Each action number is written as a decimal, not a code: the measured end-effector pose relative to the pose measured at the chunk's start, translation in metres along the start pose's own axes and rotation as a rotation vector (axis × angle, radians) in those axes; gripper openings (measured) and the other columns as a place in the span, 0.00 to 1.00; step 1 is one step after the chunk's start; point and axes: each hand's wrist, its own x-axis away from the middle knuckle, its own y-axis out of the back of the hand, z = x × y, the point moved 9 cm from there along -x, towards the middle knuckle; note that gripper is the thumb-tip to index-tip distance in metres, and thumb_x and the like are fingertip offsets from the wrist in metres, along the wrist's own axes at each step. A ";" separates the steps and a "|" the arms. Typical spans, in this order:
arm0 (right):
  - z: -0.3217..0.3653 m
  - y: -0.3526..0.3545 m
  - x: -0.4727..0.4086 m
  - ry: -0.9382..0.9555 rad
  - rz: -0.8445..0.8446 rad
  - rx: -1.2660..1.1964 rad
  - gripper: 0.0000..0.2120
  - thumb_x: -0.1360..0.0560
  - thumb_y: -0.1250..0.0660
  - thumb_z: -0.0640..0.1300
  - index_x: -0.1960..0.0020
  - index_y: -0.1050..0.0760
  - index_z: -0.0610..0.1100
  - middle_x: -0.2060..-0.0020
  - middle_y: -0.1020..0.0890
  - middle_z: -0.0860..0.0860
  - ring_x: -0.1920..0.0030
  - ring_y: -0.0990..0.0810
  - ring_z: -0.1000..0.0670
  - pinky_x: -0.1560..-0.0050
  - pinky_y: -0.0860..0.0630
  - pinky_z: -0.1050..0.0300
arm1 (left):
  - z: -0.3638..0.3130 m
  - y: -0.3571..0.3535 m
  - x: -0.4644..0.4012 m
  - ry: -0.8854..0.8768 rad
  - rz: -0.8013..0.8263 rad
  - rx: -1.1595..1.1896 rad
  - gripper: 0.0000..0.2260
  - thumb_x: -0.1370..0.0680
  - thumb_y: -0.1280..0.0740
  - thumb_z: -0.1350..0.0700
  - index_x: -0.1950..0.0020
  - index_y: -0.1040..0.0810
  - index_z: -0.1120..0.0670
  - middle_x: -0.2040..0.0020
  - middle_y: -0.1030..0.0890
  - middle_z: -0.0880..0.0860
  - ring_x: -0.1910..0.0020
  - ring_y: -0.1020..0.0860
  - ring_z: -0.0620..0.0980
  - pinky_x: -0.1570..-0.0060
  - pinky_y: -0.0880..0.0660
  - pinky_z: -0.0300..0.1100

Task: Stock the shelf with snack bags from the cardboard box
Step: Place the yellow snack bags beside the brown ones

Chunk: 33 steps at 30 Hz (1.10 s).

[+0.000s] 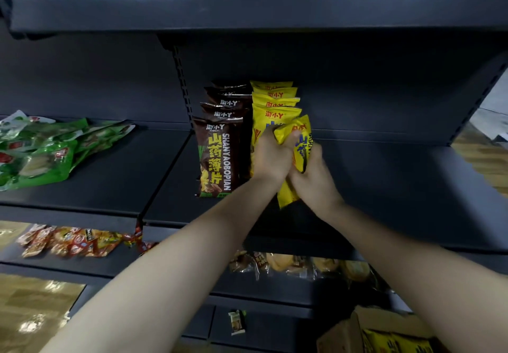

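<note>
Both hands hold one yellow snack bag [302,144] upright on the dark shelf [384,187], at the front of a row of yellow bags [275,100]. My left hand [270,157] grips its upper left part, crumpling the top. My right hand [313,176] clasps its right side lower down. Just left stands a row of brown snack bags [217,157]. The cardboard box [357,333] sits at the bottom right, open, with more yellow bags [395,343] inside.
Green packets [41,149] lie in a heap on the same shelf at the left. Red-orange packets [71,242] and clear-wrapped pastries [297,264] fill the shelf below. A small packet [236,322] lies lower down. Another shelf [247,3] overhangs above.
</note>
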 end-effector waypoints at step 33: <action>-0.035 -0.044 -0.022 -0.217 0.146 0.278 0.29 0.23 0.41 0.60 0.36 0.33 0.35 0.38 0.28 0.39 0.35 0.30 0.40 0.39 0.30 0.48 | 0.076 0.001 0.032 0.010 0.176 -0.475 0.52 0.29 0.27 0.50 0.25 0.67 0.59 0.24 0.50 0.57 0.24 0.49 0.55 0.28 0.44 0.48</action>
